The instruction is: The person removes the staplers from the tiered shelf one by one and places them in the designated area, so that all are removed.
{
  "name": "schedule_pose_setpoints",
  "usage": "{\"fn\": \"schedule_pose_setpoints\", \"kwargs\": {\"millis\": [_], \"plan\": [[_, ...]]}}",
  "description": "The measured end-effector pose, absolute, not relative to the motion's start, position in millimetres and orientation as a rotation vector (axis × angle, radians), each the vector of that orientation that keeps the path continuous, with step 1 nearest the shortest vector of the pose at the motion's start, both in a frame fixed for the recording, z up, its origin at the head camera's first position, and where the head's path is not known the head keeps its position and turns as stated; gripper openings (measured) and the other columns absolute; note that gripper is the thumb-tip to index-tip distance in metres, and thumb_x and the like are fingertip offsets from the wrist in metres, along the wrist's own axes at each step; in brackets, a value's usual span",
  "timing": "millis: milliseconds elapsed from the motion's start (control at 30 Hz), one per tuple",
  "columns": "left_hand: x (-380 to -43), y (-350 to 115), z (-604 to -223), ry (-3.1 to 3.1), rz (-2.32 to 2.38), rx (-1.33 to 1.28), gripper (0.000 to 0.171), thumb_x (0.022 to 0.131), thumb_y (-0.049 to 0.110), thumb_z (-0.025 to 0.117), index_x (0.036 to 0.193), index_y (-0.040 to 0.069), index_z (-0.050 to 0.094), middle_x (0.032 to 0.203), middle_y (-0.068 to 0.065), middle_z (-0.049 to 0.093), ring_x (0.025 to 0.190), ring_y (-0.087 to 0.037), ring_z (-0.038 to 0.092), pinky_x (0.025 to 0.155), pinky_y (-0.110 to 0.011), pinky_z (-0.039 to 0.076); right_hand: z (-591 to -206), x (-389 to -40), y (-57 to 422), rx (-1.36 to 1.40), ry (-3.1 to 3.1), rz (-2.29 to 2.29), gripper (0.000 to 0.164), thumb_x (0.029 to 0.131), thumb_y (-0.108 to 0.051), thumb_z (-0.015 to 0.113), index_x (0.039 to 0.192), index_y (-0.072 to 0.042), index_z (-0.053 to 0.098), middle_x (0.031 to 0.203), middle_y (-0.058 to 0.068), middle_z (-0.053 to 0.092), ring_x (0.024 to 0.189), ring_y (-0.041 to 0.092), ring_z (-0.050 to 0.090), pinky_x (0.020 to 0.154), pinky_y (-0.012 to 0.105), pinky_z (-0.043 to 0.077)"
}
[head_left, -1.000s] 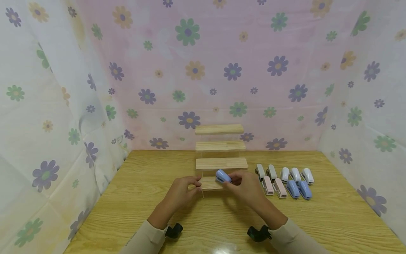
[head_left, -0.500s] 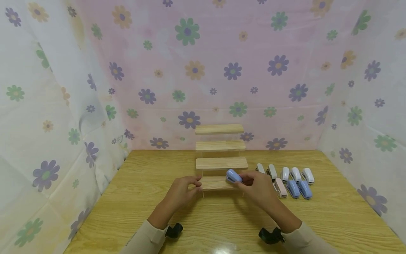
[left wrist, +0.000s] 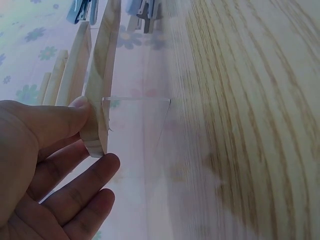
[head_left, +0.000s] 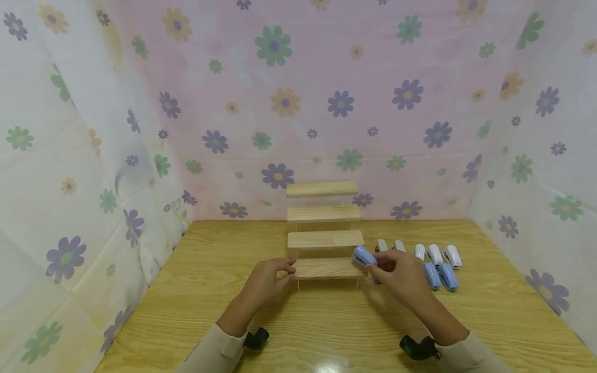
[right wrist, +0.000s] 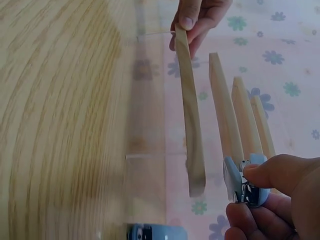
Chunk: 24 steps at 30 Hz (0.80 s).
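Observation:
My left hand [head_left: 270, 282] pinches the left end of the lowest board [head_left: 326, 269] of a four-tier wooden display shelf, thumb on top and fingers below in the left wrist view. Between thumb and fingers, my right hand [head_left: 403, 277] holds a small blue stapler [head_left: 365, 256] at the right end of that same board. The right wrist view shows the stapler's [right wrist: 232, 179] metal inner parts beside the thumb. Clear supports [left wrist: 137, 100] carry the boards. Part of the stapler's rear is covered by the fingers.
Right of the shelf stand three white staplers [head_left: 434, 255], two blue staplers [head_left: 449, 278] and two grey staplers [head_left: 381, 245], the grey ones partly behind my right hand. A floral cloth [head_left: 308, 103] encloses the wooden tabletop [head_left: 224, 243] at the back and sides.
My right hand has carried the blue stapler rightward, from over the middle of the lowest board to its right end. The pink staplers are now covered by that hand. My left hand stays put.

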<state>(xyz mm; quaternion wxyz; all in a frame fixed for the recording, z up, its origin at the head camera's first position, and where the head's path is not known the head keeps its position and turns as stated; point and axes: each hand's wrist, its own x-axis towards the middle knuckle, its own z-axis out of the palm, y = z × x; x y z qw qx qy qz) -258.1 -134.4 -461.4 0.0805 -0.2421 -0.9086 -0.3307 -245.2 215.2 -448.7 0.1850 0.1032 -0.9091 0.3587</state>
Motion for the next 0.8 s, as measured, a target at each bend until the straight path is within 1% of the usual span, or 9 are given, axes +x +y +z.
{"fn": "schedule_pose_setpoints", "kwargs": {"millis": [167,367,567,700,800], "plan": [[-259,-135,-463,-2.726,-0.984,-0.714,0.017,0.097,0.021,0.075,0.109,0.011,0.08,0.139,-0.002,0.068,0.127,-0.026,0.066,0.103,-0.043,0.055,-444,-244,230,0.229,-2.578,0.963,0.025,0.087,-0.029,0.086,0.107,-0.014,0.08,0.092,0.001,0.077,0.076,0.011,0.071,0.059,0.023,0.056],[-258,-134,-463,-2.725,-0.98,-0.719,0.017,0.097,0.021,0.075,0.109,0.011,0.08,0.139,-0.003,0.068,0.127,-0.026,0.066,0.103,-0.044,0.054,-442,-238,253,0.159,-2.597,0.957,0.031,0.09,-0.034,0.083,0.11,-0.011,0.08,0.093,0.003,0.079,0.078,0.014,0.072,0.058,0.024,0.055],[-258,-134,-463,-2.726,-0.975,-0.725,0.017,0.097,0.022,0.075,0.109,0.011,0.08,0.14,-0.002,0.067,0.127,-0.025,0.066,0.103,-0.043,0.054,-448,-235,280,0.104,-2.588,0.889,0.032,0.09,-0.039,0.082,0.108,-0.012,0.08,0.089,0.001,0.078,0.076,0.012,0.071,0.06,0.024,0.054],[-258,-134,-463,-2.73,-0.985,-0.711,0.017,0.097,0.023,0.074,0.109,0.012,0.08,0.14,-0.001,0.067,0.128,-0.024,0.065,0.105,-0.043,0.054,-452,-233,296,0.028,-2.603,0.846,0.037,0.089,-0.042,0.082,0.107,-0.01,0.079,0.086,0.003,0.079,0.074,0.012,0.07,0.06,0.026,0.053],[-258,-134,-462,-2.73,-0.986,-0.706,0.017,0.097,0.023,0.074,0.109,0.012,0.08,0.14,-0.001,0.067,0.128,-0.025,0.065,0.105,-0.043,0.054,-453,-231,306,-0.016,-2.623,0.836,0.042,0.089,-0.045,0.081,0.109,-0.009,0.079,0.088,0.005,0.079,0.076,0.014,0.071,0.06,0.03,0.054]]}}
